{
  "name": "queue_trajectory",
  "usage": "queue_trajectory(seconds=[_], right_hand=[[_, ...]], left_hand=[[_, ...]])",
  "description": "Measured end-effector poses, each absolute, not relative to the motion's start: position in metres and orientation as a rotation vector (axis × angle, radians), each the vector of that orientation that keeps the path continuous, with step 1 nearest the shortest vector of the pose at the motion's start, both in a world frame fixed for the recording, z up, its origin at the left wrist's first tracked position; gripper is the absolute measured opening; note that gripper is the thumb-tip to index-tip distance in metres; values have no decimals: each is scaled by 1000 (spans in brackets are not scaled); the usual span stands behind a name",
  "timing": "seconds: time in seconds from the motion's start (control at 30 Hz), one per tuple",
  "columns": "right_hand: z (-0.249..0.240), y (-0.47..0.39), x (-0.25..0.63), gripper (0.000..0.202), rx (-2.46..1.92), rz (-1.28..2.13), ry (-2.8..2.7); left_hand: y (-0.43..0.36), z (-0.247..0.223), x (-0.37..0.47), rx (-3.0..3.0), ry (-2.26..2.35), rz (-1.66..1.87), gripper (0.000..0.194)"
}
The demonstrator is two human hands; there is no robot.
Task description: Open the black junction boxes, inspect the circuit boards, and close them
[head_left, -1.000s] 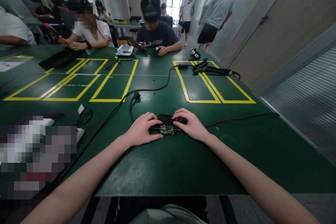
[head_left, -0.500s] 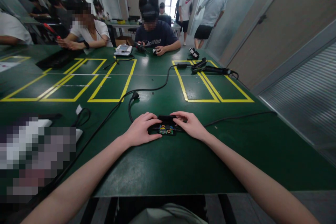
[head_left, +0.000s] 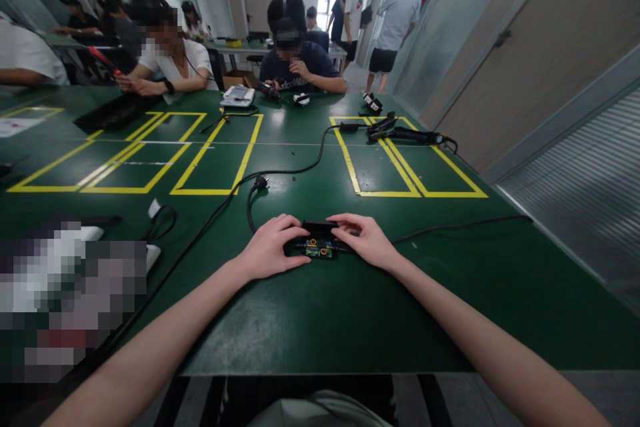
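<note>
On the green table in front of me lies an opened power adapter, its circuit board (head_left: 320,249) showing yellow-ringed coils. Just beyond the board, a black casing half (head_left: 320,226) stands on edge between my hands. My left hand (head_left: 273,245) curves around the left end, with fingertips at the casing and the thumb by the board's near left corner. At the other end, my right hand (head_left: 363,238) pinches the casing's right side; some of its fingers are hidden. A black cord (head_left: 460,221) runs off to the right, and a plug (head_left: 261,183) lies beyond my left hand.
A long cable (head_left: 215,210) crosses the table left of my arms to black tools (head_left: 410,135) at the far right. Yellow tape rectangles (head_left: 390,193) mark the table (head_left: 330,327). Blurred-out items lie at left. Several people sit or walk beyond.
My hands and the adapter keep nearly the same pose; the view shifts slightly. The person across the table has raised a hand toward their face, and the white item there now lies on the table.
</note>
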State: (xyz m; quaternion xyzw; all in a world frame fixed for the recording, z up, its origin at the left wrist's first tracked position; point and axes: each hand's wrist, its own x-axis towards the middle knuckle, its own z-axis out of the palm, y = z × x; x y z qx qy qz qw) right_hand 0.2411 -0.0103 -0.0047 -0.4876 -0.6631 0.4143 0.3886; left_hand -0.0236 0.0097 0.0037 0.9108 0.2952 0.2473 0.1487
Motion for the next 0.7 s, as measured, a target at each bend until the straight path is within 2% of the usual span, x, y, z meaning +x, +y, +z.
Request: queue_trajectory(seconds=[0.7], right_hand=[[7, -15, 244, 22, -1132, 1039, -1799]], left_hand=[[9, 1, -25, 2677, 800, 751, 25]])
